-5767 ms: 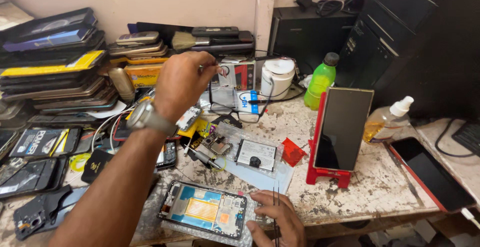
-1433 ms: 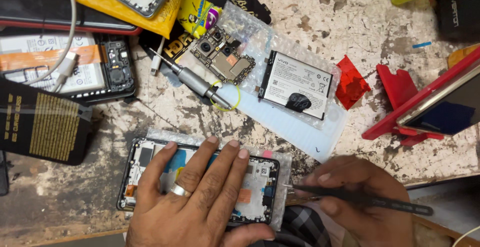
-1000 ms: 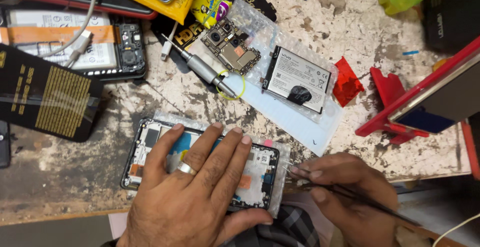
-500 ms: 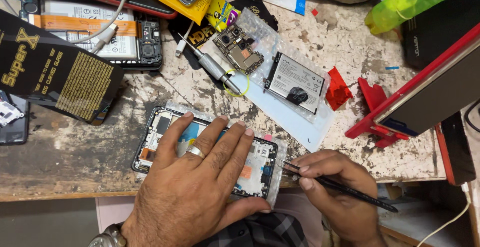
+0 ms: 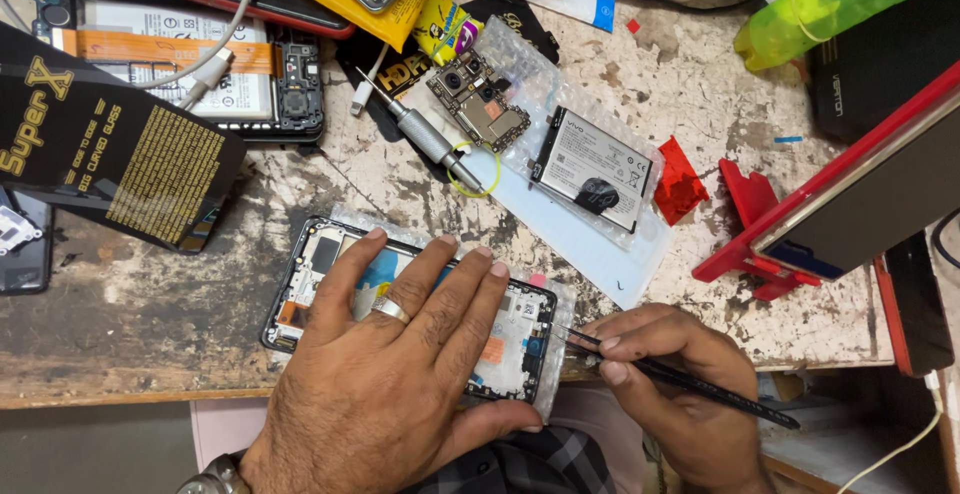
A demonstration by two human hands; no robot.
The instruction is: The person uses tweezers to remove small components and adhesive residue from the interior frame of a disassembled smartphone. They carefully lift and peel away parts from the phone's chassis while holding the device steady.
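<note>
Opened phone laid at front edge of desk, pressed flat under left hand, fingers spread. Black tweezers pinched in right hand, tip set at phone's right end. Battery on plastic sheet near desk middle; screwdriver beside circuit board.

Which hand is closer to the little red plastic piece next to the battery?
The right hand. It sits just below the red plastic piece, holding black tweezers. The left hand lies farther away, pressed flat on the opened phone.
</note>
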